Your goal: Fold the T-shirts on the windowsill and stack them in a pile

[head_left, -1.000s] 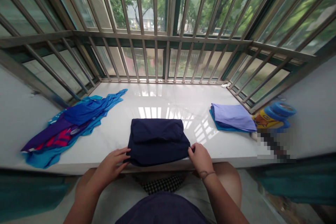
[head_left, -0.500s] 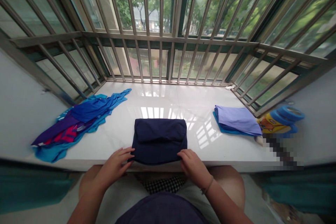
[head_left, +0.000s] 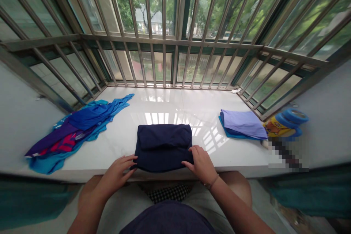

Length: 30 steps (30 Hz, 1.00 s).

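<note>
A folded navy blue garment (head_left: 163, 146) lies in front of me at the near edge of the white sill, its upper part folded over into a thick band. My left hand (head_left: 120, 170) touches the garment's near left corner, fingers stretched out and thumb apart from them. At the right side of the garment, my right hand (head_left: 201, 162) rests with its thumb on the cloth near the front edge and its fingers at the right edge, spread apart. Neither hand has visibly closed round the cloth.
A loose heap of blue, purple and pink clothes (head_left: 79, 128) lies on the left of the sill (head_left: 175, 106). To the right are a folded stack with a lilac cloth (head_left: 242, 122) on top and a blue-yellow bottle (head_left: 283, 124). Metal window bars (head_left: 170, 42) stand behind.
My right hand has shifted up along the garment's right edge, its thumb and fingers now wider apart. My left hand stays at the left corner. The whole view has moved slightly.
</note>
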### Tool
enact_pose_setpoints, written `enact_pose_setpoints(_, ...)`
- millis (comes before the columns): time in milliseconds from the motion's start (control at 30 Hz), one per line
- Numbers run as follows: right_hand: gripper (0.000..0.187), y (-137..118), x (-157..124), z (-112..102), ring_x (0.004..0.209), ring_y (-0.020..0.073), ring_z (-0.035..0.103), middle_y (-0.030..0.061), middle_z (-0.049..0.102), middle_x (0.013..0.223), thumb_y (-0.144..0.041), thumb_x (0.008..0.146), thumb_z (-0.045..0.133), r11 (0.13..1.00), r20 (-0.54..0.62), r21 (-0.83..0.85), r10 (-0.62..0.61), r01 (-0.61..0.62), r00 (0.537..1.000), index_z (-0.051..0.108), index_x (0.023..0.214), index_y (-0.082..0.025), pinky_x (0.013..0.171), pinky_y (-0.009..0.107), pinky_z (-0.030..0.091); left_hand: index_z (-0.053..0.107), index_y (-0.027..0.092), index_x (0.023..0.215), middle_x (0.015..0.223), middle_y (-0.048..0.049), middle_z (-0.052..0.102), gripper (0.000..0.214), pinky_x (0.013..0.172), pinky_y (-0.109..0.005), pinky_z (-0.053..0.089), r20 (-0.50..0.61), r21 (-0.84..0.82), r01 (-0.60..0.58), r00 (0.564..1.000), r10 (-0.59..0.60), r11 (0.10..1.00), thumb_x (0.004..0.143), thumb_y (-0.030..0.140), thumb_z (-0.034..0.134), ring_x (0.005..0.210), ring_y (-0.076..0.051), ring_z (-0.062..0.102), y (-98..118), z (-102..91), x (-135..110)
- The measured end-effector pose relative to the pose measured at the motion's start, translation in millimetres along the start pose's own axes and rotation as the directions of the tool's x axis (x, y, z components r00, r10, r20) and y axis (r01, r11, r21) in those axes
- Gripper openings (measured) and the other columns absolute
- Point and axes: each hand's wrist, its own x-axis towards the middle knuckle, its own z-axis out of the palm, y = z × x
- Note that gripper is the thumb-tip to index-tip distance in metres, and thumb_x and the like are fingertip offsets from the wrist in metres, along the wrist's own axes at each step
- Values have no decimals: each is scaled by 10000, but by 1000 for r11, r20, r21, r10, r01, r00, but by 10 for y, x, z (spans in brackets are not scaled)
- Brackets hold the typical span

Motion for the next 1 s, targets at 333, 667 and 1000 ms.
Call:
enact_pose_setpoints(333, 215, 160, -163, 66, 955, 267, 613, 102, 682, 1032, -110, 1023, 548, 991, -86, -124, 36, -46, 996, 683, 1170, -189, 875, 388, 497, 838, 296, 1134, 1365, -84, 773, 226, 1113, -447, 600, -6, -15, 25, 1000, -26, 1000, 976, 316, 677, 1252, -270, 736, 26, -26, -15)
enact_pose_setpoints(667, 314, 231, -224, -97, 1149, 269, 638, 122, 697, 1231, -11, 933, 596, 945, 140, -6, -324, 328, 936, 715, 1167, -183, 1041, 426, 557, 834, 301, 1129, 1368, -74, 769, 216, 1107, -432, 599, -14, -16, 32, 999, -33, 999, 984, 309, 673, 1253, -264, 733, -3, 1, -40)
enact_pose_setpoints(1000, 366, 500, -352, -108, 1297, 258, 650, 131, 691, 1356, -57, 875, 636, 900, 228, 139, -435, 413, 871, 681, 1211, -198, 1119, 399, 546, 817, 295, 1166, 1417, -83, 743, 384, 1149, -468, 569, 22, -36, 32, 999, -31, 999, 844, 122, 701, 1294, -274, 712, -117, 34, -89)
